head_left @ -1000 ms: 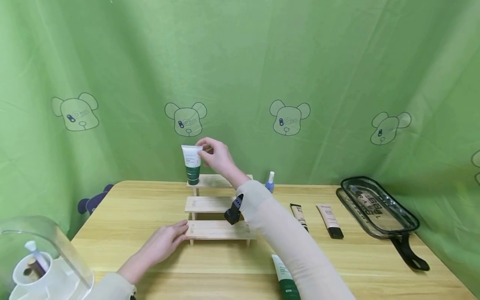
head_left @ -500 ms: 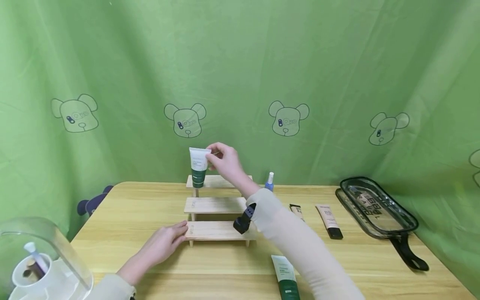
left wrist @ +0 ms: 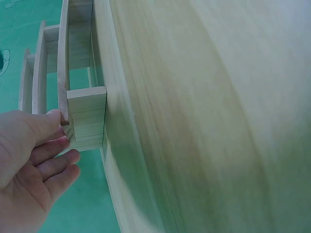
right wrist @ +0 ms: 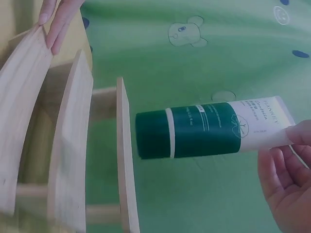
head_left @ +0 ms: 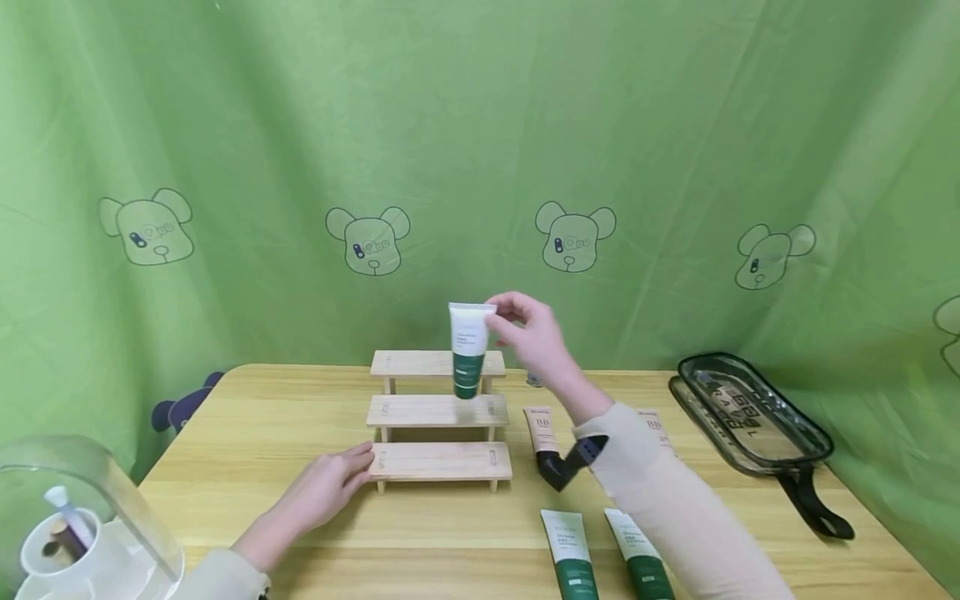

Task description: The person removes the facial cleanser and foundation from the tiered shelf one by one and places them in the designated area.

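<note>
My right hand (head_left: 531, 333) pinches a white-and-green squeeze tube (head_left: 468, 350) at its flat white end, thumb in front. The tube hangs upright, green cap down, near the right part of the top step of a three-step wooden display stand (head_left: 438, 460). In the right wrist view, the tube's green cap (right wrist: 153, 135) is close to the top board (right wrist: 127, 160); whether they touch, I cannot tell. My left hand (head_left: 324, 490) grips the left end of the lowest step, with the thumb (left wrist: 51, 121) on one face and fingers curled behind.
Two more white-and-green tubes (head_left: 567, 546) lie at the front right, one partly under the right sleeve. BB cream tubes (head_left: 542, 429) and a clear black-trimmed pouch (head_left: 757, 408) lie to the right. A white organizer with a clear cover (head_left: 97, 554) stands front left. A bottle (head_left: 534, 379) is mostly hidden.
My right hand has carried the tube rightward along the top step, from its left end toward its right part, and slightly lower. The left hand has stayed on the stand.
</note>
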The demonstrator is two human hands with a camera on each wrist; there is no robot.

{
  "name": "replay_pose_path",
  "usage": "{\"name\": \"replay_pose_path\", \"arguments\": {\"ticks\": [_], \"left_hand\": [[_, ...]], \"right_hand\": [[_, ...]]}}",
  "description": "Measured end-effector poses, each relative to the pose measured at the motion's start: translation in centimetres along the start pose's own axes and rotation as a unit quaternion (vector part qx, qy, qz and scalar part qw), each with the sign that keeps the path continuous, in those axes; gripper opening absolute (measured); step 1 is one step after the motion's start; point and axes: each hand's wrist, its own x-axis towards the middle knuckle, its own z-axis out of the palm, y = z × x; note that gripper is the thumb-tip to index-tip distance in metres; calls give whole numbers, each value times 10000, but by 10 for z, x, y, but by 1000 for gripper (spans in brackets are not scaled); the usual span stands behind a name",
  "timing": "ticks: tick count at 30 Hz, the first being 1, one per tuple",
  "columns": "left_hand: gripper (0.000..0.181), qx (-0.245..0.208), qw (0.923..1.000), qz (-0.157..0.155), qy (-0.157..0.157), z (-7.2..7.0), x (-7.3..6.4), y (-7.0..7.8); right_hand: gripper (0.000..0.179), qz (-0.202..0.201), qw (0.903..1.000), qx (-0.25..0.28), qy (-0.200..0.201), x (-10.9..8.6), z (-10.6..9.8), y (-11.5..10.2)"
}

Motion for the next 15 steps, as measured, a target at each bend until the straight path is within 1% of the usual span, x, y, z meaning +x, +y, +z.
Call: {"name": "replay_pose_path", "arguments": {"ticks": [5,12,15], "left_hand": [[32,-31,10000,-68,19,0,0,1],[31,-53,10000,-77,-34,0,0,0],[31,-64,9999,-83,-29,0,0,0]], "right_hand": [[21,132,9997,-136,139,-22,-33,7],[25,228,9981,142,554,-51,-76,30],[28,334,9968,87,726,-64,-94,38]]}}
